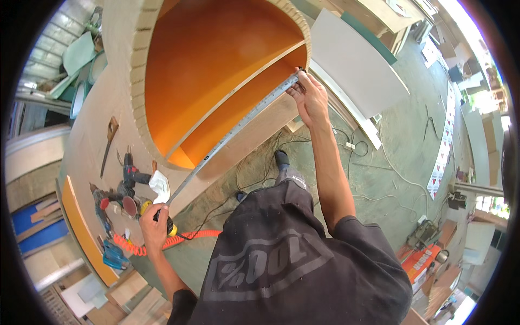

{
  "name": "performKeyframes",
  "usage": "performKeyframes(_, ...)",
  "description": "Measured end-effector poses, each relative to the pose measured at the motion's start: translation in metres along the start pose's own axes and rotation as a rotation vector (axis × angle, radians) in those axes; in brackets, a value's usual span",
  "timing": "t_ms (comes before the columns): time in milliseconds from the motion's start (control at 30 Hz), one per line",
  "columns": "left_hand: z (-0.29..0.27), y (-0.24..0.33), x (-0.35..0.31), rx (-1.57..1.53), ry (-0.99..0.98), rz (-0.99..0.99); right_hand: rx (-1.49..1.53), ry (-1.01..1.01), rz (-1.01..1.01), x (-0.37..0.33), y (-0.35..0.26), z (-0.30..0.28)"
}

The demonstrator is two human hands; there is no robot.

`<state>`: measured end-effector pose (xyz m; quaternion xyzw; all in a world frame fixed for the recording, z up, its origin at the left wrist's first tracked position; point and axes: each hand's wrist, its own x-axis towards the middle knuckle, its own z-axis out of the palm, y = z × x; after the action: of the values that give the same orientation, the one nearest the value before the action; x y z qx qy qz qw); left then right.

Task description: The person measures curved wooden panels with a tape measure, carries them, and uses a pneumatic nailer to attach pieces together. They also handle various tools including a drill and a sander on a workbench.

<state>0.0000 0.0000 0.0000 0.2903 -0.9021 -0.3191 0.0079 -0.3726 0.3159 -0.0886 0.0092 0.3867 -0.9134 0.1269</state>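
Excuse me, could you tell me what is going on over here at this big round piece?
A person is stretching a tape measure across the round opening of a large plywood piece with an orange interior. The left hand grips the yellow tape case at the lower rim, and the right hand pins the tape's end against the upper right edge. The blade runs diagonally over an orange shelf inside. Power tools and a coiled orange hose lie near the left hand.
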Motion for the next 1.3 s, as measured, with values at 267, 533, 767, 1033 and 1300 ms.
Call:
performKeyframes(267,0.016,0.055,0.021,0.047,0.109,0.161,0.131,0.11,-0.016,0.035,0.004,0.001)
performKeyframes(533,0.018,0.038,0.038,-0.04,0.112,0.112,0.13,0.111,-0.082,0.041,0.009,0.019)
performKeyframes(767,0.017,0.047,0.049,-0.019,0.039,0.058,0.124,0.098,-0.134,0.046,0.01,0.011)
performKeyframes(1033,0.007,0.026,0.048,0.074,-0.014,0.094,0.066,0.039,-0.238,0.063,0.03,-0.017)
performKeyframes(1300,0.0,0.027,0.065,0.041,-0.105,0.084,0.024,0.115,-0.154,0.066,0.004,0.0)
